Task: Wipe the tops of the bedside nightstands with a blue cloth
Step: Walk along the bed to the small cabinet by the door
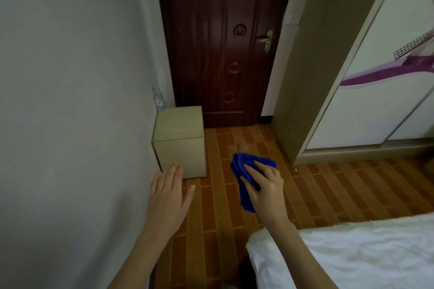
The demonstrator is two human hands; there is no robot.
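Observation:
A small beige nightstand [179, 124] stands on the floor against the left wall, in front of a dark wooden door. Its top is bare. My right hand [265, 191] grips a bunched blue cloth [244, 166] in the air above the floor, to the right of the nightstand and apart from it. Stretched forward with flat, straight fingers, my left hand [168, 197] hovers just in front of the nightstand's lower front corner and holds nothing.
A clear plastic bottle [157, 98] stands against the wall behind the nightstand. The dark door [225, 42] is shut. A wardrobe [352, 77] fills the right side. A white-sheeted bed [352, 253] lies at the lower right. Brick-pattern floor [234, 195] runs between them.

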